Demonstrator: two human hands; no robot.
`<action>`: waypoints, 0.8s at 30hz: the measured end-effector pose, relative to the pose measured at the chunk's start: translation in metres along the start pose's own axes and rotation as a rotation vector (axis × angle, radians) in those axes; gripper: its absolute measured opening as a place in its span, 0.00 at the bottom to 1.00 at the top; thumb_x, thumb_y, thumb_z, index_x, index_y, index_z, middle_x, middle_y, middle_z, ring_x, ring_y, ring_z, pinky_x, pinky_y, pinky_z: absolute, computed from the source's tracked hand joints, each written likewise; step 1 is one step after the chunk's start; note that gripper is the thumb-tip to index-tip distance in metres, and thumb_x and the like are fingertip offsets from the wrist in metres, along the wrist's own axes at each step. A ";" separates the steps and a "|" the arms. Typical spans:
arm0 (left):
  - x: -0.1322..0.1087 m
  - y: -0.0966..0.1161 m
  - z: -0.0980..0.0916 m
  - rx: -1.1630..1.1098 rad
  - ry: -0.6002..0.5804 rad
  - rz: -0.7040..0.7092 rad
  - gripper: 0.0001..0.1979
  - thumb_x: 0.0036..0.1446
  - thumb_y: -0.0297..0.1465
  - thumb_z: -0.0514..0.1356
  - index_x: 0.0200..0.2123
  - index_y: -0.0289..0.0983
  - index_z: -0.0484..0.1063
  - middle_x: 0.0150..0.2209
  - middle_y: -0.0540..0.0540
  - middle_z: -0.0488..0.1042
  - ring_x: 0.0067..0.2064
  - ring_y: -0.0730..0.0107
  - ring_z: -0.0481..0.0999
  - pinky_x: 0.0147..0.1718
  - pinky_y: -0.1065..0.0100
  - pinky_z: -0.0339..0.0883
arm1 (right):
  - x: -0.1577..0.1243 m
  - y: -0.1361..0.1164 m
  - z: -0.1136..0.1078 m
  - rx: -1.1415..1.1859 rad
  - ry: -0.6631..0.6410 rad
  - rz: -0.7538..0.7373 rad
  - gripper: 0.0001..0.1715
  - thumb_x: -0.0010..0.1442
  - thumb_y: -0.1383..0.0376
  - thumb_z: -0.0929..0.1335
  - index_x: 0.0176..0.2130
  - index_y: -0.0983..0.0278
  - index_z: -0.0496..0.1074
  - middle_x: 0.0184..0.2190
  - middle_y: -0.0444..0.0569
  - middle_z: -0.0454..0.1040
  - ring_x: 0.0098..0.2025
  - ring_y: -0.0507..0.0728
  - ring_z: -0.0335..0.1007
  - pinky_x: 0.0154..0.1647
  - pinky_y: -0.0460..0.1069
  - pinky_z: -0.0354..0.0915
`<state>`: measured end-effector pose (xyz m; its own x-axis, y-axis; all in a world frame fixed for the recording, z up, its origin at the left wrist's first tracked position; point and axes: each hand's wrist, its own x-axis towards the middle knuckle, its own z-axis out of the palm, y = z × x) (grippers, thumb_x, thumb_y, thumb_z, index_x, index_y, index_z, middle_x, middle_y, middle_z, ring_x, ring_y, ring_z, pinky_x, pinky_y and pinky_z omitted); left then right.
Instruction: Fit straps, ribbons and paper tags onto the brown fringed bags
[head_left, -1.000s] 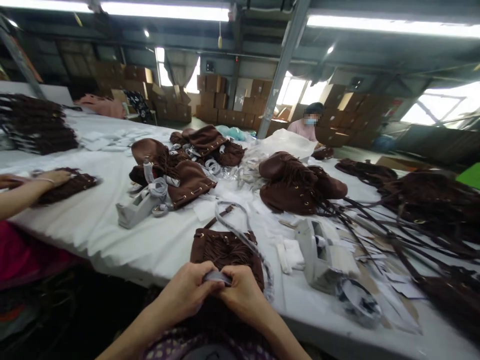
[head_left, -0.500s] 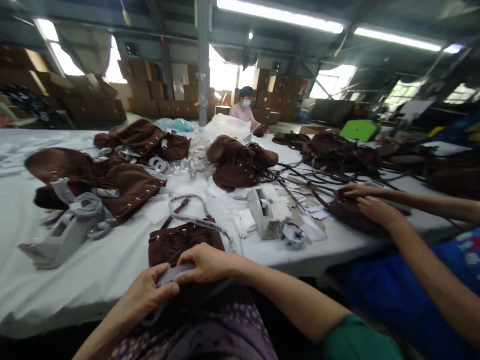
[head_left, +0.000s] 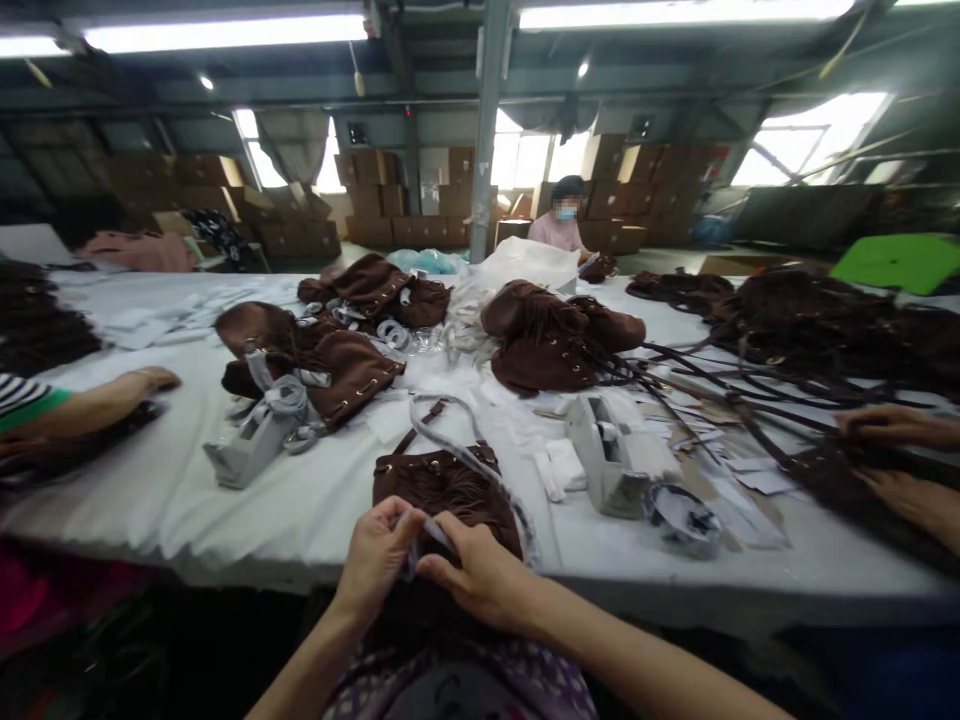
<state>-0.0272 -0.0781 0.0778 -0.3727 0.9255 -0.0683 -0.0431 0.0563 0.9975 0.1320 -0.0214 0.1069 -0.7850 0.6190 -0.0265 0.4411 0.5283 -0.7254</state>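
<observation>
A brown fringed drawstring bag point(head_left: 390, 485) with gold eyelets lies at the table edge in front of me. Its long strap, covered in a pale grey wrapping point(head_left: 466, 460), loops over the top of the bag and along its right side. My left hand point(head_left: 375, 560) pinches a stretch of this wrapped strap close to my lap. On the same stretch, a short way to the right, the thumb and fingers of my right hand point(head_left: 487, 575) are closed. Both hands cover the bag's lower part.
A tape dispenser point(head_left: 626, 490) stands right of the bag, another dispenser point(head_left: 240, 460) to the left. Brown bags point(head_left: 540, 355) lie farther back. Co-workers' hands show at left point(head_left: 112, 395) and right point(head_left: 915, 490). A masked person point(head_left: 555, 230) sits across the white table point(head_left: 300, 530).
The camera has turned left, bringing a co-worker's arm into view at the left edge. My hands still grip the wrapped strap, with the stretch between them now bent differently.
</observation>
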 end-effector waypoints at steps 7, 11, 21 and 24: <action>-0.004 -0.008 0.007 -0.464 0.173 -0.131 0.24 0.44 0.48 0.67 0.23 0.35 0.62 0.18 0.57 0.60 0.18 0.82 0.55 0.18 0.77 0.52 | 0.015 -0.012 0.012 -0.144 -0.059 0.016 0.19 0.65 0.52 0.59 0.47 0.63 0.63 0.35 0.54 0.75 0.38 0.62 0.74 0.32 0.47 0.57; -0.015 0.015 -0.025 -0.567 0.363 -0.032 0.22 0.44 0.45 0.68 0.24 0.35 0.62 0.18 0.56 0.62 0.19 0.81 0.59 0.17 0.78 0.54 | 0.042 -0.049 0.011 -0.265 -0.123 -0.118 0.25 0.64 0.46 0.57 0.46 0.61 0.64 0.35 0.55 0.75 0.39 0.64 0.74 0.30 0.47 0.56; -0.021 0.020 -0.019 -0.695 0.297 -0.028 0.18 0.44 0.38 0.69 0.27 0.36 0.63 0.22 0.56 0.66 0.23 0.79 0.65 0.23 0.77 0.62 | 0.040 -0.045 0.012 -0.498 -0.094 -0.194 0.19 0.68 0.53 0.55 0.45 0.65 0.62 0.32 0.54 0.77 0.34 0.64 0.76 0.25 0.47 0.54; -0.023 0.024 -0.024 -0.479 0.030 -0.161 0.16 0.46 0.39 0.67 0.31 0.37 0.65 0.24 0.54 0.68 0.24 0.76 0.67 0.23 0.76 0.63 | 0.029 -0.037 0.001 -0.608 -0.129 -0.218 0.20 0.68 0.54 0.56 0.48 0.66 0.62 0.32 0.55 0.78 0.33 0.64 0.76 0.26 0.48 0.59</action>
<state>-0.0417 -0.1065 0.1029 -0.3528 0.9075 -0.2277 -0.5201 0.0121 0.8540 0.0929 -0.0237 0.1320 -0.9132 0.4061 -0.0333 0.4039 0.8912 -0.2064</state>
